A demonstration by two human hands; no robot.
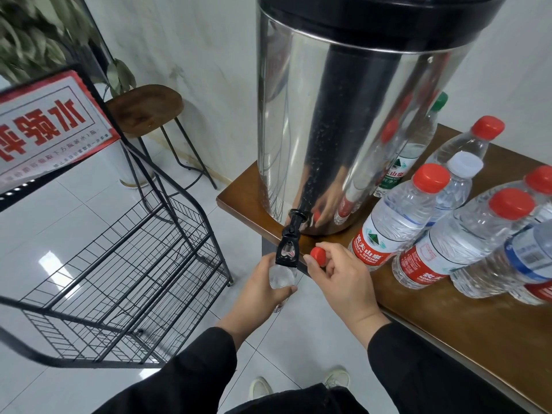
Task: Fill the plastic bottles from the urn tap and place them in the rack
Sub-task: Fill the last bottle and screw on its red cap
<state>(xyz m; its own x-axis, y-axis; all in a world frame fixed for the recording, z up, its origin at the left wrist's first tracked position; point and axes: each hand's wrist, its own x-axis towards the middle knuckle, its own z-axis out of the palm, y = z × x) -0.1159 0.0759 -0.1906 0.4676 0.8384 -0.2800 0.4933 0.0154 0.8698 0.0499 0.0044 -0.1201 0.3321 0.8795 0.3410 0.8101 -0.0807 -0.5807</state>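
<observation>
1. Far left: black wire rack (119, 264) on the tiled floor, shelves bare as seen, well apart from both hands.
2. Left hand (263, 289) curled round clear plastic bottle (282, 276), uncapped; long axis roughly upright, mouth directly under black urn tap (288, 245).
3. Right hand (340, 276) just beside tap, pinching small red screw cap (317, 256) at fingertips; tap lever untouched.
4. Polished steel urn (343, 130) behind tap, on brown wooden table (448, 318).
5. Right: capped clear bottles (397, 216) on table.
6. Judgement: right hand nearer lever; flow not discernible.
</observation>
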